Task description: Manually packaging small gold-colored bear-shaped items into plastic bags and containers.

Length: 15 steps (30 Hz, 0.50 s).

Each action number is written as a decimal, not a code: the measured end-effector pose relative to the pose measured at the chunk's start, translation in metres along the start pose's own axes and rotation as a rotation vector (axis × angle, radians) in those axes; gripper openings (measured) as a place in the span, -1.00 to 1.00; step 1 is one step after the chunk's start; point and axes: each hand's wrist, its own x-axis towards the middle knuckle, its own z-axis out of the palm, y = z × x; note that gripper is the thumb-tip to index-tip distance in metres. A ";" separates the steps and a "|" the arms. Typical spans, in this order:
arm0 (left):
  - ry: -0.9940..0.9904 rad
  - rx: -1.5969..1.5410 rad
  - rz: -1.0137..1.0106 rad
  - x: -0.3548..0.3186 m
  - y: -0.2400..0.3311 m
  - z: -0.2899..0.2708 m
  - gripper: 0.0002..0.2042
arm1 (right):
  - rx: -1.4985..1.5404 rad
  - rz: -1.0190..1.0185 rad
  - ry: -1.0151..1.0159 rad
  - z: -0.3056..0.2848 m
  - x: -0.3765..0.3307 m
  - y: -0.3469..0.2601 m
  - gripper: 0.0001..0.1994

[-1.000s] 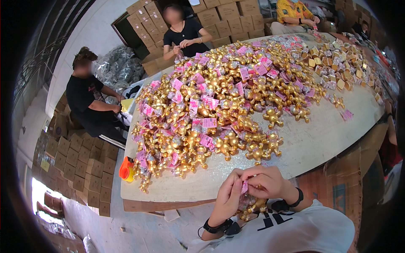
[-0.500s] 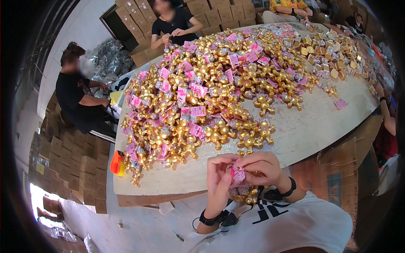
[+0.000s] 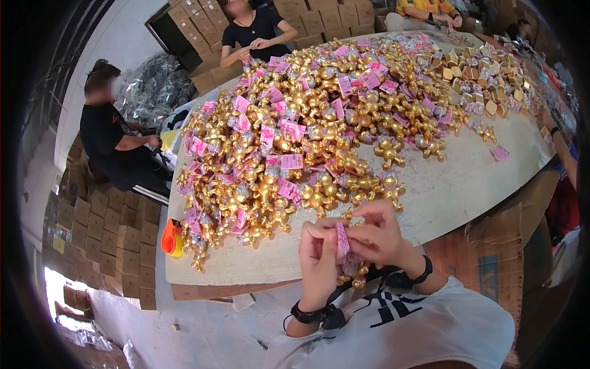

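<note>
In front of my body, above the near table edge, my left hand (image 3: 321, 249) pinches a folded pink printed card (image 3: 342, 244) between thumb and fingers. Below the card hangs a shiny gold toy figure (image 3: 358, 280) with clear plastic wrap about its top, partly hidden by my hands. My right hand (image 3: 384, 237) is at the card's right side, one finger raised and the others curled near the wrap; what they grip is hidden. Just beyond my hands lies a large heap of similar gold figures (image 3: 313, 194) with pink cards.
The pale table (image 3: 442, 190) curves away to the right, with gold-and-white small boxes (image 3: 491, 86) at its far right. An orange-and-yellow container (image 3: 172, 238) is at the left edge. Cardboard cartons (image 3: 128, 252) are stacked at left. Other people work around the table.
My right hand has shifted slightly, and one of its fingers has lifted away from the card. The pink card now stands more edge-on. My left hand keeps its pinch.
</note>
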 end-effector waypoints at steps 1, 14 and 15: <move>0.063 0.090 0.041 0.005 0.002 0.001 -0.91 | -0.037 0.083 -0.025 -0.002 0.000 0.002 -0.86; 0.333 0.393 0.085 0.071 -0.009 -0.076 -0.82 | -0.078 0.621 -0.400 -0.084 -0.023 0.033 -0.89; 0.353 0.445 0.100 0.074 -0.008 -0.078 -0.82 | -0.067 0.603 -0.392 -0.085 -0.025 0.035 -0.90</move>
